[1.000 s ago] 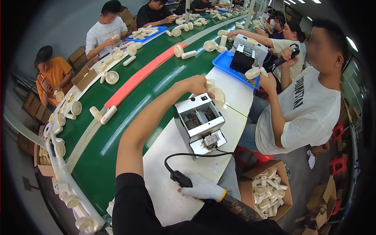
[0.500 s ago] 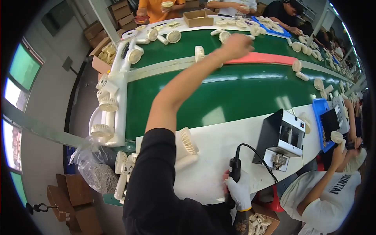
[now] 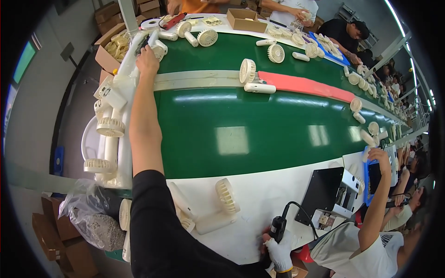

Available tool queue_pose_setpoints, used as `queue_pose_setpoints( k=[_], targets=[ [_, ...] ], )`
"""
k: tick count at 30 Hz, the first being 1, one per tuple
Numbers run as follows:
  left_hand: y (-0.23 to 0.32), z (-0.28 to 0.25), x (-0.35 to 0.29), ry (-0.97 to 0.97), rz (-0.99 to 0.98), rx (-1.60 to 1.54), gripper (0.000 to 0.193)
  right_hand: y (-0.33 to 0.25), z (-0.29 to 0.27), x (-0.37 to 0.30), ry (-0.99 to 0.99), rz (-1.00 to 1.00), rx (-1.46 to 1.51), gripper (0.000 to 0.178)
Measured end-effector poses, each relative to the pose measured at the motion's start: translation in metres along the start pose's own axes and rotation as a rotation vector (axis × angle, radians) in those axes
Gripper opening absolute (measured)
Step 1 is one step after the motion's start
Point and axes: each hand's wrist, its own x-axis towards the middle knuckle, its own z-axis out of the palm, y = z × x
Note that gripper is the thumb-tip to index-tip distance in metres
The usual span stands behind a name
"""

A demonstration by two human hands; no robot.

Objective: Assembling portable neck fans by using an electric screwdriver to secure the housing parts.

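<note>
Here, right hand (image 3: pixel 280 254) grasps black corded tool (image 3: pixel 278 226); cream fan (image 3: pixel 226 196) lies untouched, apparently pending; left hand (image 3: pixel 148 60) at dark object (image 3: pixel 144 44), finger closure indeterminable.

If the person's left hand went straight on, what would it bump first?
Probably the slim black object just ahead of the left hand; depth is unclear, so they may be touching.
</note>
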Motion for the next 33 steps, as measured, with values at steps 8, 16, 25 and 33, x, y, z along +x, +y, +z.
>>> queue_pose_setpoints(
  k=[8,16,25,33],
  targets=[
    [0.079,0.013,0.049,0.112,0.067,-1.470,0.059,-0.002,0.005,-0.002,0.055,0.038,0.038,0.021],
    [0.161,0.027,0.055,-0.254,0.539,-0.403,0.086,0.000,-0.004,0.004,0.017,0.060,0.009,0.022],
    [0.141,0.040,0.046,-0.360,0.566,-0.122,0.082,0.001,-0.009,0.004,-0.071,0.035,-0.039,0.021],
    [0.137,0.020,-0.008,0.003,0.429,-0.192,0.054,-0.011,-0.012,-0.001,-0.122,-0.006,-0.087,0.020]
  ],
)
